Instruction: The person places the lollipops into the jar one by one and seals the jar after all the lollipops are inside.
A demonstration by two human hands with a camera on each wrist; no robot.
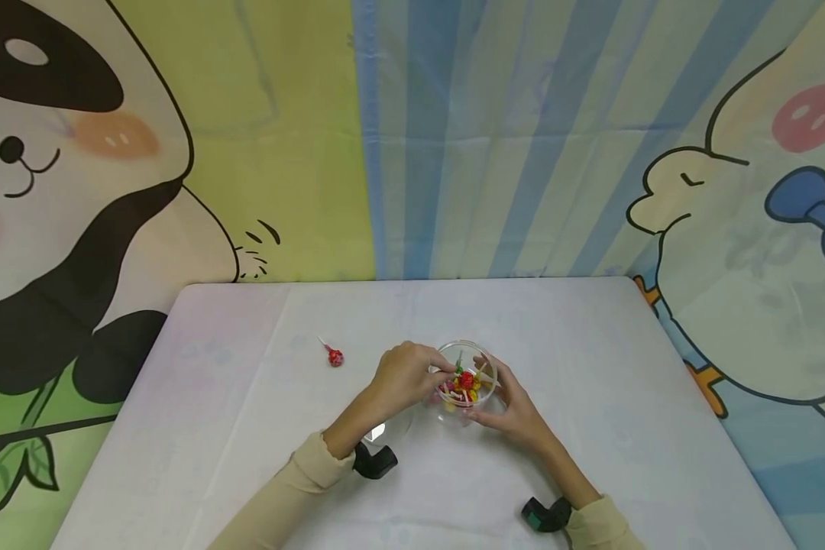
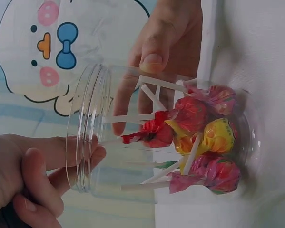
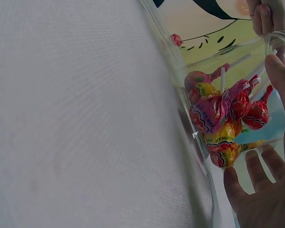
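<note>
A clear plastic jar [image 2: 98, 90] with a threaded mouth stands upright on the table, holding several wrapped lollipops [image 3: 211, 114] in red, yellow and pink. My right hand [image 1: 512, 409] grips the jar from its right side, thumb and fingers spread round the wall. Through the mouth reach the fingers of my left hand [image 1: 406, 373], pinching the white stick of a red lollipop [image 2: 159, 134]. That lollipop is inside the jar, above others whose sticks point various ways.
Another red lollipop [image 1: 335, 357] lies on the white-covered table [image 1: 247, 473], left of the jar. A clear round lid [image 1: 400, 425] lies partly behind my left wrist. A cartoon-printed curtain [image 1: 302, 153] hangs at the table's far edge.
</note>
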